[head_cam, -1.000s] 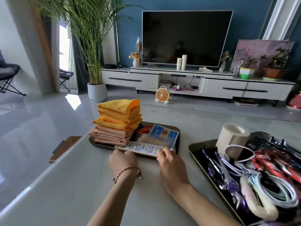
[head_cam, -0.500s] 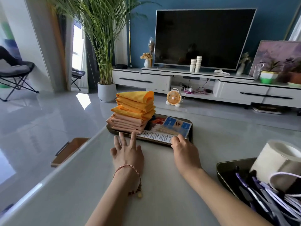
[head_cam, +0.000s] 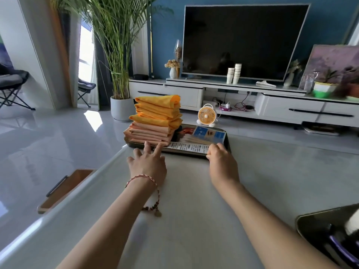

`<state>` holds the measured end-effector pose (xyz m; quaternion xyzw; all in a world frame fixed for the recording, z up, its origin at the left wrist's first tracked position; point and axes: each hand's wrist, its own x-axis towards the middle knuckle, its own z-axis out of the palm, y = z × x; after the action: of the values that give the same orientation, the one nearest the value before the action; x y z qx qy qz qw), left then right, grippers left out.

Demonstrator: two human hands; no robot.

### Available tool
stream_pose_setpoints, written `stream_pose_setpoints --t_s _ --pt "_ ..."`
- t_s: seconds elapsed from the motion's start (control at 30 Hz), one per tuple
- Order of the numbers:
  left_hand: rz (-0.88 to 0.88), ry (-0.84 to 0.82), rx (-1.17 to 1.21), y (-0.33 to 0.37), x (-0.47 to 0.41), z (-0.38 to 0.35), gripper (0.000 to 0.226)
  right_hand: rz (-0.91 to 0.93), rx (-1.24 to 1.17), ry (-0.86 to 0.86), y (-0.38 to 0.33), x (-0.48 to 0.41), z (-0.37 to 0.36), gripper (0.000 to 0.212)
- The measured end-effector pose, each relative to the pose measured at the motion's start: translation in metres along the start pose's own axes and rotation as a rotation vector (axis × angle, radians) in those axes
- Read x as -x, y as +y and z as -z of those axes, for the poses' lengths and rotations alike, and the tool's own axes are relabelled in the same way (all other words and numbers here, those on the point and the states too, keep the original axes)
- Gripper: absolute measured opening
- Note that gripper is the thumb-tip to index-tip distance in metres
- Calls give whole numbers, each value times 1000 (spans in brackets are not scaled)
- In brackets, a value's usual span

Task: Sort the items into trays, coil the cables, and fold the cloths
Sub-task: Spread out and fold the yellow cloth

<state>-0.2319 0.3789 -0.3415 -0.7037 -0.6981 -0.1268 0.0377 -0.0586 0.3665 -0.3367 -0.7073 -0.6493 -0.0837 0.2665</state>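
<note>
A dark tray (head_cam: 185,153) sits at the far edge of the white table. It holds a tall stack of folded orange and peach cloths (head_cam: 157,117) on its left and printed leaflets (head_cam: 207,133) on its right. My left hand (head_cam: 147,164) lies on the table with straight, spread fingers touching the tray's near rim below the cloths. My right hand (head_cam: 221,160) has curled fingers over the near right rim beside the leaflets, thumb at the rim's front. A second dark tray (head_cam: 314,222) with cables and a white tape roll (head_cam: 352,222) shows only at the lower right corner.
The table's left edge drops to a glossy floor, where a wooden tray (head_cam: 64,189) lies. Beyond the table stand a small orange fan (head_cam: 206,115), a potted palm (head_cam: 121,108) and a TV cabinet (head_cam: 291,107).
The tray with the cloths sits farther from me across the table, both arms stretched out more. My left fingers have straightened. The cable tray has slid nearly out of view on the right.
</note>
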Motion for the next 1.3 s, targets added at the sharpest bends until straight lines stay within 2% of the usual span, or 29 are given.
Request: stream_pose_setpoints --t_s 0.07,0.13,0.2,0.23,0.3,0.33,0.4,0.5,0.73,0.87,1.0,1.17,1.3 --pt "-13 131 121 -5 -10 0 37 -7 -72 28 3 -5 -4 12" --pt "26 350 329 -17 -26 3 24 -31 -215 119 7 -7 -6 7" --pt "188 456 474 -37 -43 6 25 -145 -344 254 11 -11 -6 15" --pt "291 427 527 -48 -49 6 31 -228 -398 296 13 -14 -5 22" --pt "420 234 618 -64 -60 3 38 -419 -525 294 17 -18 -3 31" --pt "431 139 654 -68 -63 0 38 -500 -560 269 19 -19 -3 32" --pt "385 70 679 -72 -65 -6 35 -551 -561 228 21 -20 -3 32" --pt "320 63 640 -76 -65 -10 30 -500 -547 195 19 -18 -6 31" --pt "288 16 435 -75 -68 -13 39 -446 -575 217 20 -14 -8 25" --pt "263 16 431 -70 -83 -10 43 -383 -555 236 22 -23 -7 26" --pt "275 -81 504 -73 -95 -12 50 -335 -540 234 26 -20 -11 23" --pt "261 -30 715 -87 -106 -15 40 -274 -537 232 24 -22 -14 26" --pt "274 18 904 -89 -98 -23 39 -328 -445 214 27 -22 -20 22"
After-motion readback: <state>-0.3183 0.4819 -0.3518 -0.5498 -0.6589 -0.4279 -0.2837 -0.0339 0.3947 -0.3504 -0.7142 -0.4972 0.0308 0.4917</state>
